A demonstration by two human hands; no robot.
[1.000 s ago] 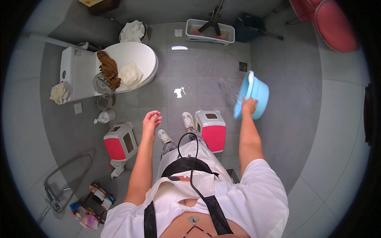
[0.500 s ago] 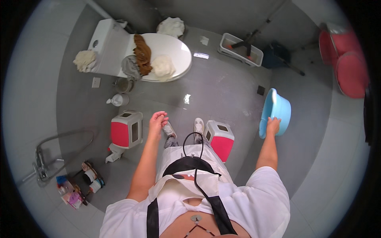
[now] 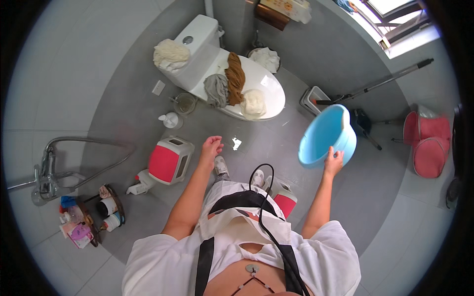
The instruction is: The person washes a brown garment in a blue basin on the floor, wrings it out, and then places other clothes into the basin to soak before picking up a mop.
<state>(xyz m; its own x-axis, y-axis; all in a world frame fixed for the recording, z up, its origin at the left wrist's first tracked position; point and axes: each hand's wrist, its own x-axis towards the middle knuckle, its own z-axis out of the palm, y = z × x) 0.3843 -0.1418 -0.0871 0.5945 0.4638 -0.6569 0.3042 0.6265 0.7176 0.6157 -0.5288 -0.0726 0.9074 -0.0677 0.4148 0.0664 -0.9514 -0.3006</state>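
My right hand (image 3: pixel 334 162) grips the near rim of a light blue plastic basin (image 3: pixel 318 135), which hangs tilted over the floor with its hollow side facing left and up. My left hand (image 3: pixel 212 148) is raised over the floor with its fingers loosely curled in; whether anything is in them cannot be made out. Ahead of it stands a white toilet (image 3: pixel 276 96). On the toilet's lid lie a grey cloth (image 3: pixel 216 90), a brown cloth (image 3: pixel 235 79) and a cream cloth (image 3: pixel 254 103). Another cream cloth (image 3: pixel 171 53) rests on the cistern.
A red-and-white stool (image 3: pixel 168 163) stands left of my legs, a similar stool (image 3: pixel 285 200) to their right. Beyond the basin are a mop bucket (image 3: pixel 312 98) with a long-handled mop (image 3: pixel 385 79) and red hanging bags (image 3: pixel 428 148). A shower mixer (image 3: pixel 49 177) is on the left wall.
The basin in my right hand has swung up and turned so its inside shows. My view has shifted, bringing the window in at upper right. My left hand stays raised with bent fingers.
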